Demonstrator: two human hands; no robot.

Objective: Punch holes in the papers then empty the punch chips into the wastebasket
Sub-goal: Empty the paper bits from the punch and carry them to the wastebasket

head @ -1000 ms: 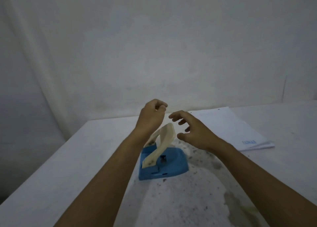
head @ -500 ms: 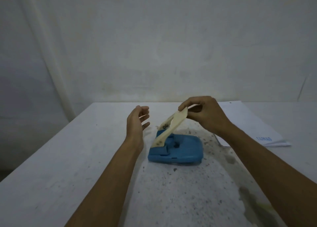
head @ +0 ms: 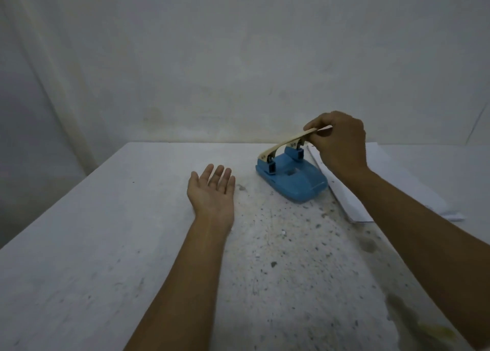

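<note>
A blue hole punch (head: 294, 179) with a cream lever (head: 285, 143) stands on the white table (head: 92, 244), right of the middle. My right hand (head: 339, 141) pinches the raised end of the lever from above. A stack of white papers (head: 384, 183) lies flat just right of the punch, partly hidden by my right forearm. My left hand (head: 212, 191) rests palm up on the table left of the punch, fingers apart, holding nothing. No wastebasket is in view.
The tabletop is speckled with dark specks and stains around and in front of the punch, with a yellowish stain (head: 434, 332) at the near right. A plain wall rises just behind the table's far edge. The table's left edge drops off into shadow.
My right hand has carried the punch to the right by its lever, turning it. My left hand has dropped away from the punch and now lies palm up on the table.
</note>
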